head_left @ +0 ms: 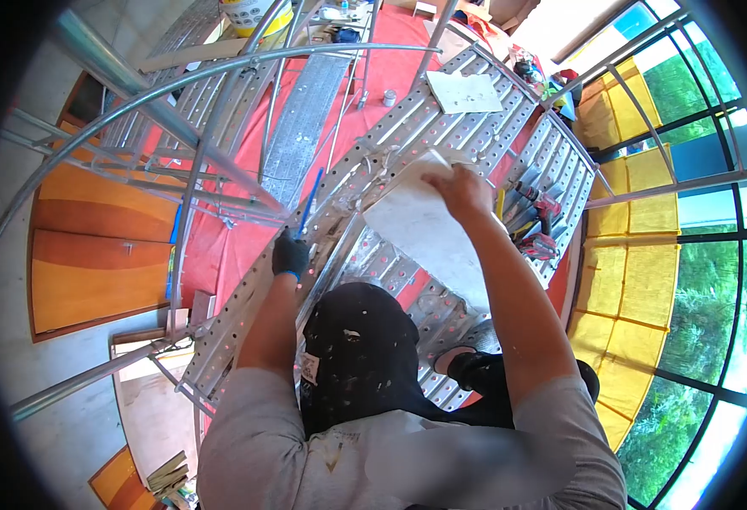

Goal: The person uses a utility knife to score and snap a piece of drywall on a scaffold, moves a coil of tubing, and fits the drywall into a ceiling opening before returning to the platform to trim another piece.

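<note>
My left hand (290, 253), in a dark glove, is closed around a slim blue pencil-like stick (311, 201) that points up and away from me. With my bare right hand (465, 194) I grip the upper edge of a large white sheet (429, 234). The sheet lies tilted over the perforated metal scaffold planks (407, 127), in front of my knees. My right thumb and part of my fingers show; the rest are hidden behind the wrist. A smaller white piece (465, 92) rests farther along the planks.
Power tools (539, 212) lie right of the sheet. Scaffold tubes (161, 110) cross at the left, above a red floor covering (229, 263). A white-and-yellow bucket (257, 15) stands at the far left. Yellow curtains (624, 289) and windows line the right side.
</note>
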`<action>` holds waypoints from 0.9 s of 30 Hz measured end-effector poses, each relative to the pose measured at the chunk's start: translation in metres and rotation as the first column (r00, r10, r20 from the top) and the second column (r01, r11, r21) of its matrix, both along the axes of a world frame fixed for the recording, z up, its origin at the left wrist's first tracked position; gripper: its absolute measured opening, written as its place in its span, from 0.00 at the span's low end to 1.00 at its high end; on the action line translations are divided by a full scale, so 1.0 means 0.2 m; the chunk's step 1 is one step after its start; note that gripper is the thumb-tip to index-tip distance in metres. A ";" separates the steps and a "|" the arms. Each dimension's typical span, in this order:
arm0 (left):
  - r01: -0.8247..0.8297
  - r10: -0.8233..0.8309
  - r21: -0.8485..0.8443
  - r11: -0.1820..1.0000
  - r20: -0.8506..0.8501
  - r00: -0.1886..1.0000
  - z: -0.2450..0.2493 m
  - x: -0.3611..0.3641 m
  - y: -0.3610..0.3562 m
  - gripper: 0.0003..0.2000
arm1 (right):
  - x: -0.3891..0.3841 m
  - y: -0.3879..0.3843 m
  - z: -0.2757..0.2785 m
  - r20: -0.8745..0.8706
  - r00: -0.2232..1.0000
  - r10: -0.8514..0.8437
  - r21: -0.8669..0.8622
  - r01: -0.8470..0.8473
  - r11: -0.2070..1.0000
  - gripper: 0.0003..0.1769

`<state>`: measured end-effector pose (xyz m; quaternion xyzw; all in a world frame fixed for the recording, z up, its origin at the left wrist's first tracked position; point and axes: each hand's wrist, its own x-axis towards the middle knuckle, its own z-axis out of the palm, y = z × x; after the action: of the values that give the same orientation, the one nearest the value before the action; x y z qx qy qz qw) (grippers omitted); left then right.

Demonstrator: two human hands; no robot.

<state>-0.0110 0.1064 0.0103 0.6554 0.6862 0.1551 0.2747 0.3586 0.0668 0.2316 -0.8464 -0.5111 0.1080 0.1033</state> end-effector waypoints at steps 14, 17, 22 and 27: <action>0.147 -0.107 -0.102 0.984 0.320 0.941 0.32 -0.10 -0.37 0.19 | -0.30 0.04 -0.35 -0.066 0.992 0.107 -0.357 -0.124 0.926 0.28; 0.213 -0.218 0.048 0.976 0.274 0.936 0.55 0.02 -0.38 0.18 | -0.32 0.01 -0.39 -0.019 0.991 0.132 -0.348 -0.131 0.929 0.29; 0.303 -0.325 0.145 0.942 0.169 0.930 0.64 0.11 -0.31 0.17 | -0.35 -0.01 -0.40 -0.003 0.991 0.134 -0.334 -0.127 0.934 0.28; 0.354 -0.380 0.207 0.912 0.100 0.920 0.64 0.13 -0.25 0.16 | -0.40 -0.03 -0.41 0.045 0.995 0.089 -0.314 -0.071 0.947 0.25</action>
<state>0.0155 0.0558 0.1376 0.7832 0.5125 0.2087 0.2835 0.2786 0.0607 0.1492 -0.8335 -0.5243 0.1668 -0.0511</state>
